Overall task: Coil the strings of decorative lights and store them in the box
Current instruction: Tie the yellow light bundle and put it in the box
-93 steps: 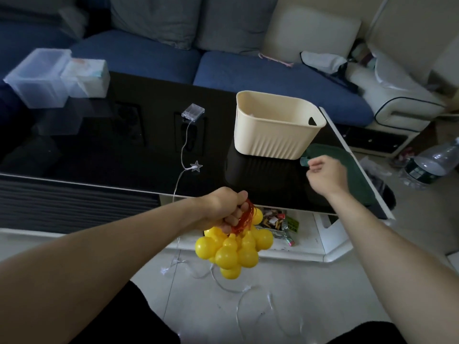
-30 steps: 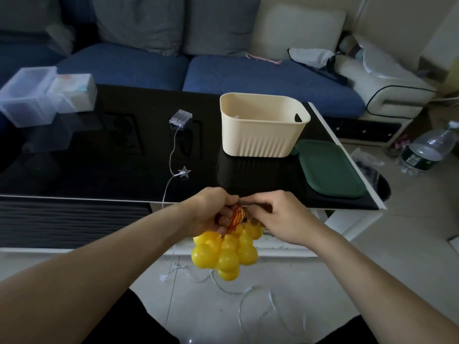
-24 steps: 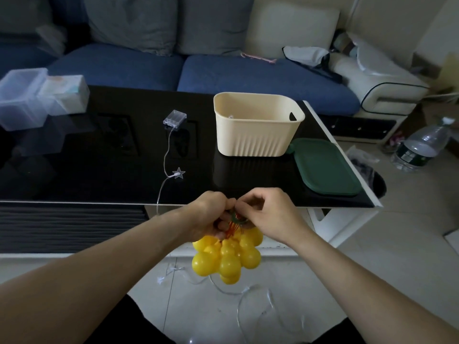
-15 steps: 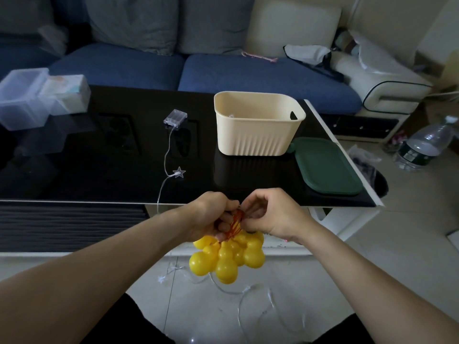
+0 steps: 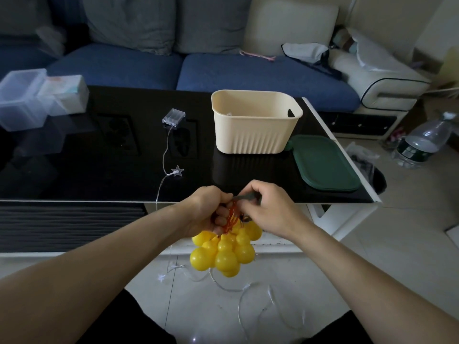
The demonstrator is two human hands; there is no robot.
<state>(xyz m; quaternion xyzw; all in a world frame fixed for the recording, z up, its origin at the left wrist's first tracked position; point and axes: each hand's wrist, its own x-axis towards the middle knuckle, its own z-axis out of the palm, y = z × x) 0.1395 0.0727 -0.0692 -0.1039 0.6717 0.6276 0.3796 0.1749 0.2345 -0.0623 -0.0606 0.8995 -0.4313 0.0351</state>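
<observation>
Yellow bulb lights (image 5: 224,252) hang bunched below the worktop's near edge, their red wire (image 5: 229,216) gathered in the left hand (image 5: 207,211), whose grip is curled round it. The right hand (image 5: 267,211) pinches a dark tie (image 5: 244,196) at the bundle's top. The cream box (image 5: 255,121) stands near the worktop's (image 5: 99,157) right edge, a green lid (image 5: 323,163) beside it.

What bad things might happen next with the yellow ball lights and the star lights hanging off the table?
The bunch of yellow ball lights hangs from the left hand over the floor; a slip might drop and uncoil it. The star light string trails off the black table onto the floor near the person's legs, so a foot might snag it and pull the battery case off.
</observation>
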